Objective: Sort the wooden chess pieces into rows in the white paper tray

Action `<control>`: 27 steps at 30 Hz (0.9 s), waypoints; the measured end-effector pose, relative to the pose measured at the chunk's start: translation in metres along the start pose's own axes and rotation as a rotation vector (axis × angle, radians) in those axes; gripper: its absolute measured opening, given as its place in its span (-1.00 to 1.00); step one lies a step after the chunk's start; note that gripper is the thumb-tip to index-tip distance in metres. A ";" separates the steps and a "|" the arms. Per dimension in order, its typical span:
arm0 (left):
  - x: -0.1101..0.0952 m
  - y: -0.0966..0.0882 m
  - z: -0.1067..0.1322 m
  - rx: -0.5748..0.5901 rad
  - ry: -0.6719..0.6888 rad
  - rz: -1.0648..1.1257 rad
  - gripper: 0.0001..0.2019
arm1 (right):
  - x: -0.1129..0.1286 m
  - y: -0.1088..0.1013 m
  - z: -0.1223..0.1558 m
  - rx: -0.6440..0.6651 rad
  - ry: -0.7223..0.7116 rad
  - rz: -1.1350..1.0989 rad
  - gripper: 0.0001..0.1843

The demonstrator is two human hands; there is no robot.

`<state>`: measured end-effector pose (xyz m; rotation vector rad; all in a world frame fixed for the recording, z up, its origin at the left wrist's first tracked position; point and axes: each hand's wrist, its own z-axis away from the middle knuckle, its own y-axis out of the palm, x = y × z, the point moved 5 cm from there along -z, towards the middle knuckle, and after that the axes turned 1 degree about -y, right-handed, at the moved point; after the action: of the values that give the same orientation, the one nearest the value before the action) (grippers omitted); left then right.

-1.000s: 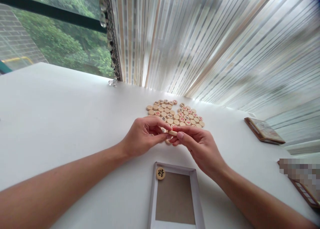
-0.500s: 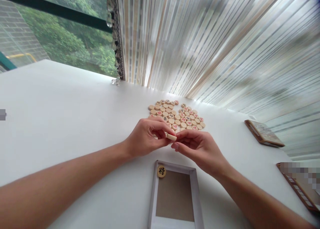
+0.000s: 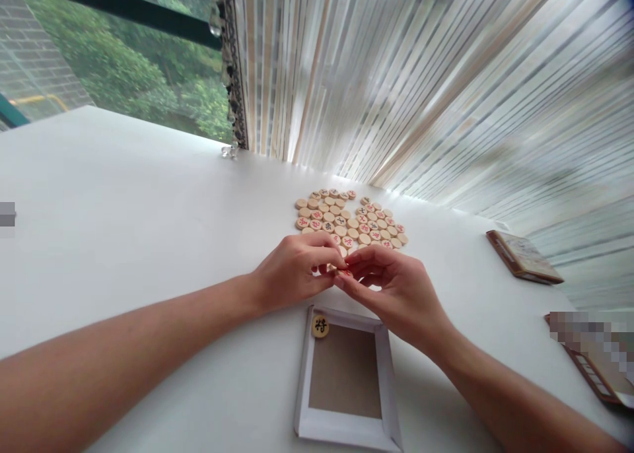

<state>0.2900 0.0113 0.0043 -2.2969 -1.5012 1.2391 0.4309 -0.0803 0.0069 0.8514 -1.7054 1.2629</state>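
In front of me, over the near edge of the scattered pieces, my left hand and my right hand meet at the fingertips. Both pinch one round wooden Chinese chess piece; a little red marking shows, and the fingers cover most of it. Below them lies a shallow white box with a brown bottom. A chess piece with a black character rests in its far left corner. Behind my hands, many loose chess pieces lie in two clusters, some with red or black characters up, others blank side up.
The white table reaches to a window on the left and a striped curtain at the back. To the right lie a brown-edged booklike object and, nearer, another brown-edged object, partly blurred out. Small clear crystals sit at the curtain's foot.
The held piece has been turned from blank edge-on to showing red. My right fingers have closed on it together with the left. The view has tilted slightly down.
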 end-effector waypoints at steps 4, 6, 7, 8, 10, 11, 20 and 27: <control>0.001 0.000 -0.001 -0.007 -0.016 0.075 -0.91 | 0.005 -0.003 0.000 0.006 -0.039 -0.055 -0.70; 0.000 -0.001 -0.001 -0.020 -0.006 0.104 -0.91 | 0.005 -0.004 -0.001 0.029 -0.041 -0.127 -0.70; 0.000 -0.002 0.000 -0.032 0.003 0.104 -0.90 | 0.005 -0.004 -0.002 0.042 -0.039 -0.160 -0.69; -0.001 -0.003 0.000 -0.047 0.013 0.095 -0.90 | 0.005 -0.004 -0.002 0.054 -0.035 -0.187 -0.69; -0.002 -0.005 0.001 -0.075 0.033 0.059 -0.89 | 0.005 -0.005 -0.003 0.062 -0.029 -0.210 -0.65; -0.003 -0.006 0.001 -0.083 0.042 0.038 -0.88 | 0.005 -0.006 -0.003 0.057 -0.024 -0.202 -0.63; -0.005 -0.007 0.003 -0.091 0.105 -0.078 -0.89 | 0.007 -0.008 -0.003 0.069 0.015 -0.062 -0.69; -0.012 -0.006 0.004 -0.083 0.179 -0.269 -0.91 | 0.009 -0.007 0.000 0.065 0.004 0.045 -0.71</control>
<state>0.2813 0.0028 0.0114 -2.0985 -1.7522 0.8934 0.4332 -0.0821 0.0178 0.8521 -1.6968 1.3552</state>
